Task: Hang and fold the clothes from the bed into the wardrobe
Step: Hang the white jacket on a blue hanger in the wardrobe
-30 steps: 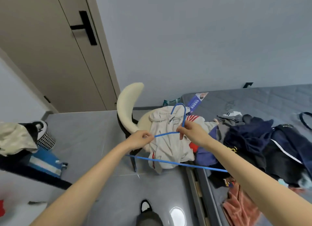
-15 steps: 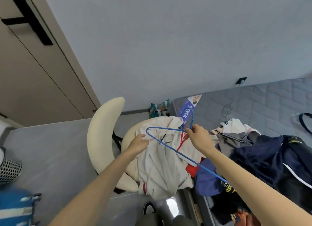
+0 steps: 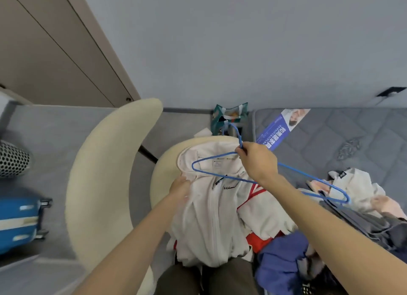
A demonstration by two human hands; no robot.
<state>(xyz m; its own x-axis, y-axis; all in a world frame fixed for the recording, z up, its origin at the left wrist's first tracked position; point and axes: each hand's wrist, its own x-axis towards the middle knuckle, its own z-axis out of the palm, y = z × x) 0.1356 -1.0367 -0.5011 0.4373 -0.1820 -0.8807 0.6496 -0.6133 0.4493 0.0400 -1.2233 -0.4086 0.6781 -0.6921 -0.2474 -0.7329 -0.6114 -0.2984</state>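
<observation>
Right hand grip: the right hand (image 3: 256, 162) pinches the neck of the hanger (image 3: 193, 166) between thumb and fingertips, just under the hook.
Left hand grip: the left hand (image 3: 179, 188) has its fingers curled into the cloth of the white jacket (image 3: 211, 217), just below the collar.
Hanger place: held in the air over the jacket's collar and chest, reaching out over the bed's edge.
Hanger axis: the long bar runs from the picture's left, above the collar, slanting down to the right over the clothes pile (image 3: 352, 189); the hook points away, toward the wall.
Hanger make: thin blue wire, a flat narrow triangle with rounded ends.
Jacket lie: spread front-up on the seat of the chair (image 3: 99, 173), collar toward the wall, hem hanging toward the person.
Jacket details: soft white cloth, front zip, red trim on the right side.
Writing: dark script on the chest, partly readable as "ecam"; the collar tags are too small to read.
Chair: cream, padded, with a curved crescent back.
Bed: grey quilted mattress (image 3: 352, 136); a blue leaflet (image 3: 279, 132) with white characters lies on its corner.
</observation>
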